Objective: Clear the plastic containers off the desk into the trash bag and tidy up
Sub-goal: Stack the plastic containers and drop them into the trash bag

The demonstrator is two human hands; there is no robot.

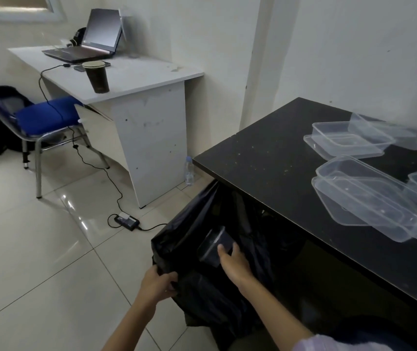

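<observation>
At the bottom of the view, closest in, the left hand (pixel 160 283) grips the near rim of the black trash bag (pixel 202 287), fingers curled round a bunch of the plastic to keep its mouth open. Just beyond, the right hand (pixel 232 260) reaches down inside the opening with thumb and fingers wrapped round a small clear container (pixel 215 245), which looks empty. The bag is limp and hangs against the edge of the black desk (pixel 265 158); if the left hand's hold slackens, the mouth could fold shut and the container would likely catch on a crease or slide out onto the tiles. Farther up, on the desk, a loose pile of nested clear tubs (pixel 369 206) overhangs the front edge somewhat and could be knocked off by a careless sweep. Behind it a second cluster of tubs and lids (pixel 349 140) lies askew. All appear empty, though thin residue would be hard to see.
</observation>
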